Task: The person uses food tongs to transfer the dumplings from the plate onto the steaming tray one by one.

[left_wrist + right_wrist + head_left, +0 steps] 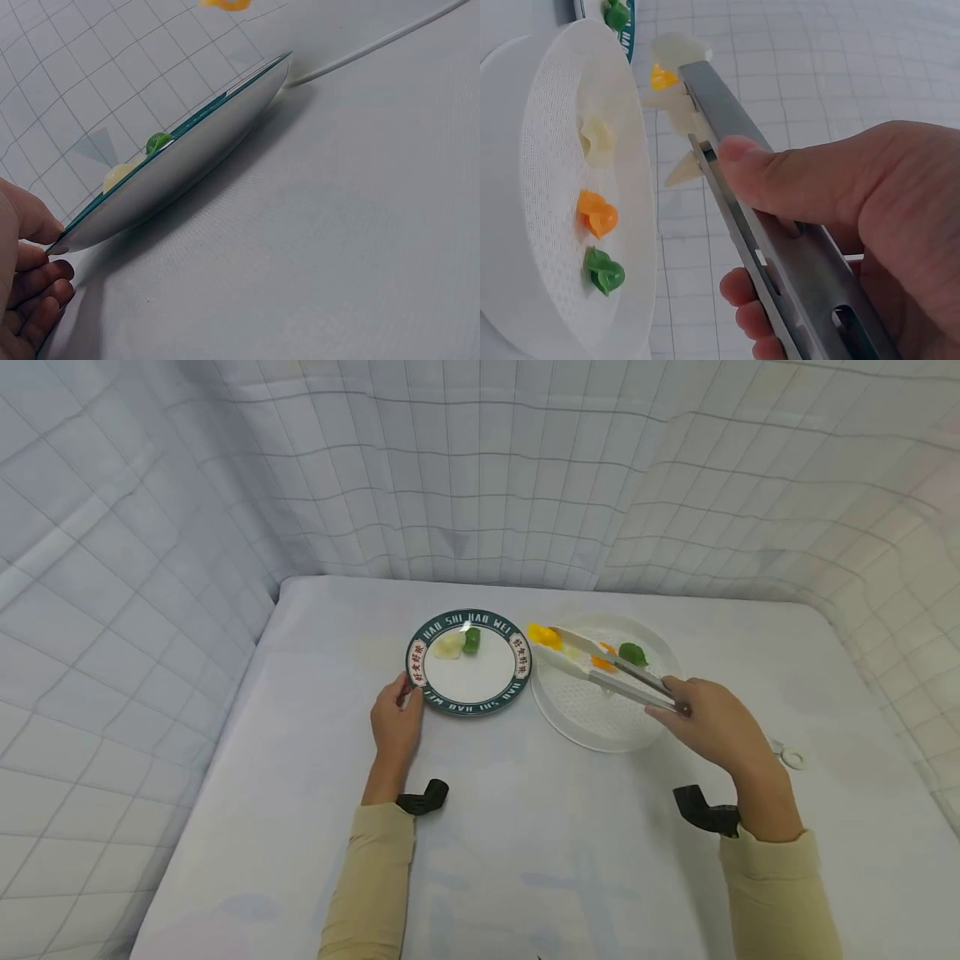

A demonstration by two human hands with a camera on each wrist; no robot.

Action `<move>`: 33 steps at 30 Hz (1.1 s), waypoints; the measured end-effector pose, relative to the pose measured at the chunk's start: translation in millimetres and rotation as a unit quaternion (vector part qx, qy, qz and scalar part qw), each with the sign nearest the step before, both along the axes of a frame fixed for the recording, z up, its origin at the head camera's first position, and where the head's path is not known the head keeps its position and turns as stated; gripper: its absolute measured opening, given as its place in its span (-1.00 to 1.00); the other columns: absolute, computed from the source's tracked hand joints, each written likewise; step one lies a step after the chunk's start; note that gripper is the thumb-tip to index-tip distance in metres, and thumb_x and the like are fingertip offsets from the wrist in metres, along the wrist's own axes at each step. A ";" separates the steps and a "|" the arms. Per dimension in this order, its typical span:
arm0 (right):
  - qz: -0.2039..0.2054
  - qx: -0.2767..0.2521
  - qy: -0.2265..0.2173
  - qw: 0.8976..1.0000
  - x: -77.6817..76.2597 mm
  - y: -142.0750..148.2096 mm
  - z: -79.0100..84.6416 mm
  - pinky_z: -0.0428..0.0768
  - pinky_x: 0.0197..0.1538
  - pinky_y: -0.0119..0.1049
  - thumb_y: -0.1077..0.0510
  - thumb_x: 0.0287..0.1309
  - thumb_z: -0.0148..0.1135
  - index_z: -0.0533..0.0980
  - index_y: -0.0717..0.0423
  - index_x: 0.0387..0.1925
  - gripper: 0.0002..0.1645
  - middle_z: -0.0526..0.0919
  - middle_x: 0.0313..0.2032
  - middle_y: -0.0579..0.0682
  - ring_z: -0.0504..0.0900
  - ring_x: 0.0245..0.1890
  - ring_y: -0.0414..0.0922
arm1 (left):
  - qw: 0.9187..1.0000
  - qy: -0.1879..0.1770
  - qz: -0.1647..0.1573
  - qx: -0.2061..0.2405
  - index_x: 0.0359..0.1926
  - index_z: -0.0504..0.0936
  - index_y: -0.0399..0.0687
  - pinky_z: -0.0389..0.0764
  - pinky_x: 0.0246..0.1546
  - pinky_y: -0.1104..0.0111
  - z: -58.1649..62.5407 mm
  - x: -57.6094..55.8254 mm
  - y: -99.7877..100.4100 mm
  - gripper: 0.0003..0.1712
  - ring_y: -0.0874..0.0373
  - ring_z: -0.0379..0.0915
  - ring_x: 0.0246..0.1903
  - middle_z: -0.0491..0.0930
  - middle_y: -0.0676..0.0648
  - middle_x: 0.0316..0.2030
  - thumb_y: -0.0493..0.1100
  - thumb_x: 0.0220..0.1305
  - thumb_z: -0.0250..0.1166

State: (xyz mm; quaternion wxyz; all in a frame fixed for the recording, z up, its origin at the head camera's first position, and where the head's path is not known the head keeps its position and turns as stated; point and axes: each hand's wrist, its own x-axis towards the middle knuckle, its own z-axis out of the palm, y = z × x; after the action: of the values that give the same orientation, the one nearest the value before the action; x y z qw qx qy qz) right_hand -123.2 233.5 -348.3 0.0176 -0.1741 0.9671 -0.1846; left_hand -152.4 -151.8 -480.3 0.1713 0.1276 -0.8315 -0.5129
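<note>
My left hand (396, 722) pinches the left rim of a white plate (487, 677) with a dark green lettered border. On the plate lie a pale folded piece (448, 647) and a green piece (471, 640), both dumpling-like. With my right hand (712, 722) I grip metal tongs (626, 689) that have pale tips. A yellow dumpling-like piece (545, 636) is at those tips, above the gap between the plate and a round white draining tray (585, 714). Inside the tray are an orange piece (598, 214), a green piece (604, 270) and a pale piece (596, 140).
A small white ring-shaped thing (791, 757) lies right of the tray, partly behind my right wrist. Checked white cloth (480, 485) hangs behind the table and along its sides. White cloth (525, 827) covers the tabletop.
</note>
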 end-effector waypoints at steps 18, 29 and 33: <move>-0.187 0.047 -0.074 0.978 55.1 3.8 21.1 0.24 -0.58 -0.27 -0.01 0.16 0.13 0.40 0.19 -0.48 -0.67 0.36 -0.64 0.00 0.35 -0.58 -0.05 | 1.000 0.016 0.011 0.014 0.17 0.38 -0.35 0.38 0.06 0.28 4.3 4.9 -5.0 -0.52 0.02 0.37 -0.02 0.49 -0.23 -0.09 -0.22 0.27 0.13; -0.193 0.095 -0.095 0.972 57.5 6.3 31.3 0.30 -0.64 -0.23 0.05 0.13 0.13 0.37 0.20 -0.60 -0.65 0.38 -0.66 0.03 0.36 -0.64 -0.04 | 1.000 0.003 0.004 0.019 0.20 0.37 -0.32 0.36 0.09 0.29 5.7 3.5 -0.7 -0.51 0.02 0.36 0.01 0.48 -0.22 -0.06 -0.21 0.28 0.12; -0.202 0.113 -0.100 0.968 59.8 4.9 34.6 0.31 -0.68 -0.23 0.06 0.13 0.13 0.40 0.26 -0.63 -0.63 0.37 -0.70 0.04 0.35 -0.67 -0.02 | 1.000 0.002 0.003 0.022 0.19 0.38 -0.30 0.36 0.08 0.30 5.5 3.2 2.4 -0.51 0.04 0.36 0.00 0.49 -0.20 -0.06 -0.20 0.27 0.13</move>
State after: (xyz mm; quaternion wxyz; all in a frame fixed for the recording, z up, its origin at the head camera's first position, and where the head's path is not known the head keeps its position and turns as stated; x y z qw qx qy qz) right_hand -63.4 238.4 -313.7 0.0956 0.0477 0.9902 -0.0898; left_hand -149.2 -149.4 -474.9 0.1714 0.1329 -0.8193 -0.5308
